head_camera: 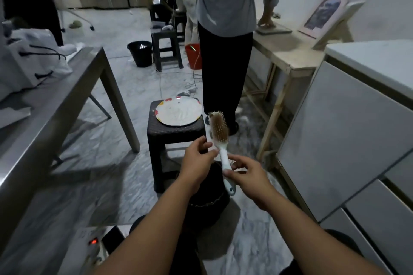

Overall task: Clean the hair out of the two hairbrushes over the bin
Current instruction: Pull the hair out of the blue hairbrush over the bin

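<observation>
The white-handled hairbrush [220,138] is pinched at its handle by the right hand [245,174], bristles up, over the black bin [207,203] — presumably so loosened hair drops in. The left hand [196,158] is held beside it, fingers loosely spread, gripping nothing — apparently poised for plucking.

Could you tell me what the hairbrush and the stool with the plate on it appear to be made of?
The hairbrush looks like glossy white plastic at the handle, with a tan pad and pale, tipped pins, possibly metal. The stool seems to be dark moulded plastic with a woven, rattan-like texture on its sides; its finish is matt.
</observation>
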